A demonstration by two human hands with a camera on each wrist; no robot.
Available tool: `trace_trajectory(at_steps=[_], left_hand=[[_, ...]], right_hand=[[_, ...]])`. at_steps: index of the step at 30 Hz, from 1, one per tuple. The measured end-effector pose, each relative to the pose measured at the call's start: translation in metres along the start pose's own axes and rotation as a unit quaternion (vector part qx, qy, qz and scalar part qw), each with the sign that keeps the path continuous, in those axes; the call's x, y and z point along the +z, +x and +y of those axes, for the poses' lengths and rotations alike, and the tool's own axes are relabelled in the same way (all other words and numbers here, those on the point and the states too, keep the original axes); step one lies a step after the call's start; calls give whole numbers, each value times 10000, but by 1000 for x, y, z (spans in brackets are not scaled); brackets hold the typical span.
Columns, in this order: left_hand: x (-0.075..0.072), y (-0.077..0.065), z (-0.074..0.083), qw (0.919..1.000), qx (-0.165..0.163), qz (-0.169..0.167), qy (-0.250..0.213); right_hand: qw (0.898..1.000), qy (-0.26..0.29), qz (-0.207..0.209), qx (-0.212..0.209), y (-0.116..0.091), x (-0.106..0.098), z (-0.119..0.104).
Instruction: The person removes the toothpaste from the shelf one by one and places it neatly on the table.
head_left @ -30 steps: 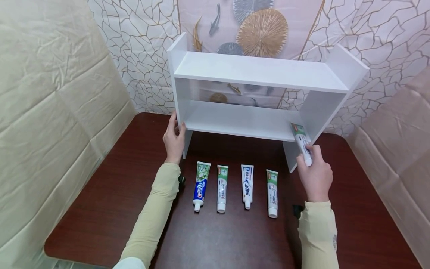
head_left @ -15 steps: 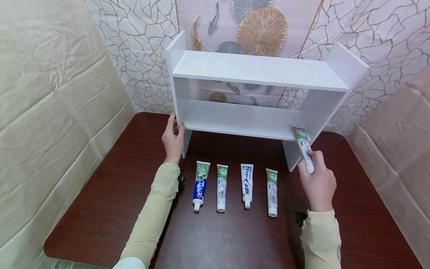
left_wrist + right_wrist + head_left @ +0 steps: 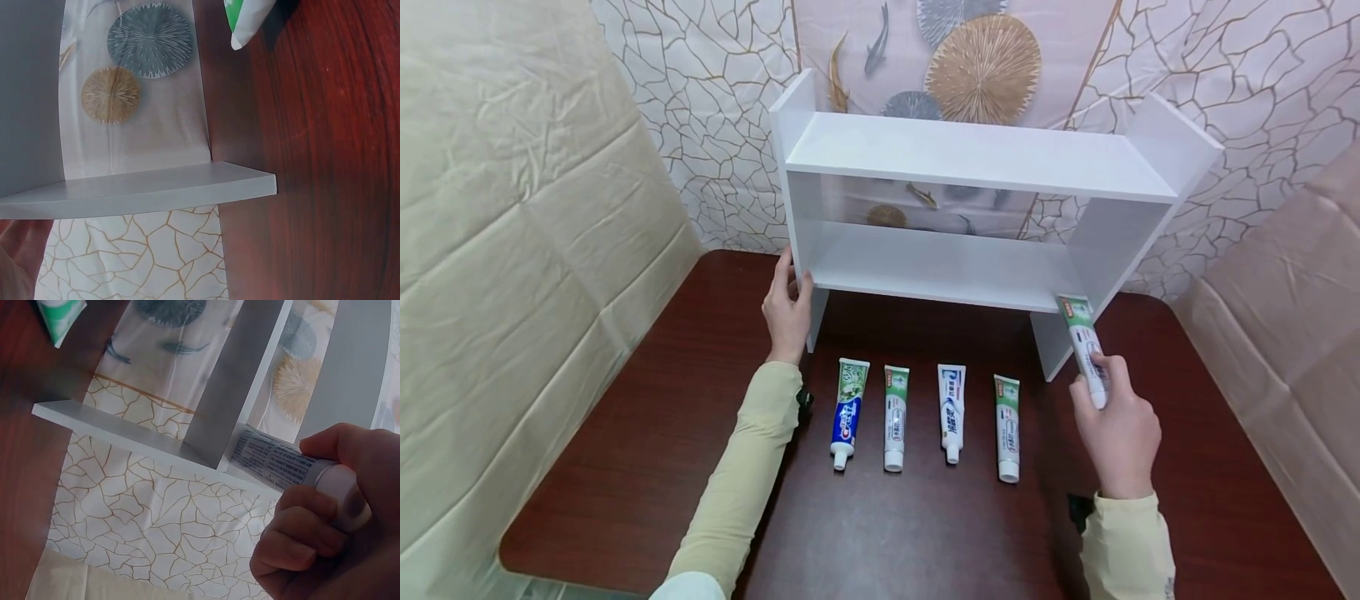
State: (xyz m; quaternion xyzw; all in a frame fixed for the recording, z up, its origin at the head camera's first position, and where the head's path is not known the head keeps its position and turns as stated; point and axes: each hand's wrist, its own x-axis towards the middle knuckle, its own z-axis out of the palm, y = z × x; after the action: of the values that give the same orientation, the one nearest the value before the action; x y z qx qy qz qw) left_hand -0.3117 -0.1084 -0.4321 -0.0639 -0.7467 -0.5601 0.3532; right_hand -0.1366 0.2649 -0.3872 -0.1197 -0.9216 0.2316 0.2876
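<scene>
My right hand (image 3: 1120,429) grips a green-and-white toothpaste tube (image 3: 1081,337) near its cap end. The tube's flat end lies over the front edge of the lower board at the right of a white shelf (image 3: 940,258). In the right wrist view, fingers and thumb wrap the tube's white cap (image 3: 342,494). My left hand (image 3: 788,312) holds the shelf's left side panel, thumb at the front edge and fingers on the outer side. On the table lie a blue-and-green toothpaste tube (image 3: 848,412), a green-and-white one (image 3: 895,421), a white one (image 3: 952,412) and another green-and-white one (image 3: 1007,429).
The dark red wooden table (image 3: 625,433) carries the shelf near its back edge. Behind hangs a patterned cloth (image 3: 722,100). Beige padded panels (image 3: 535,250) flank the table on both sides.
My right hand has drawn back toward me and slightly right with the toothpaste tube, whose flat end moved from over the lower board to its front edge. The left hand has stayed on the shelf.
</scene>
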Motion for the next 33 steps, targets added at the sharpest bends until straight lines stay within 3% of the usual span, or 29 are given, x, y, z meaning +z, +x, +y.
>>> trace_trajectory(at_steps=[8, 16, 22, 27, 33], left_hand=[[0, 2, 0, 9999, 73, 99, 46], [-1, -1, 0, 10000, -57, -31, 19], [-2, 0, 0, 9999, -25, 157, 28], [1, 1, -1, 9999, -81, 142, 53], [3, -2, -1, 9999, -91, 115, 14]], right_hand=[[9999, -36, 79, -140, -15, -4, 8], [9993, 27, 318, -175, -45, 9, 37], [9993, 1, 293, -234, -54, 10, 50], [9992, -232, -296, -108, -56, 7, 58], [9906, -536, -1242, -186, -57, 8, 67]])
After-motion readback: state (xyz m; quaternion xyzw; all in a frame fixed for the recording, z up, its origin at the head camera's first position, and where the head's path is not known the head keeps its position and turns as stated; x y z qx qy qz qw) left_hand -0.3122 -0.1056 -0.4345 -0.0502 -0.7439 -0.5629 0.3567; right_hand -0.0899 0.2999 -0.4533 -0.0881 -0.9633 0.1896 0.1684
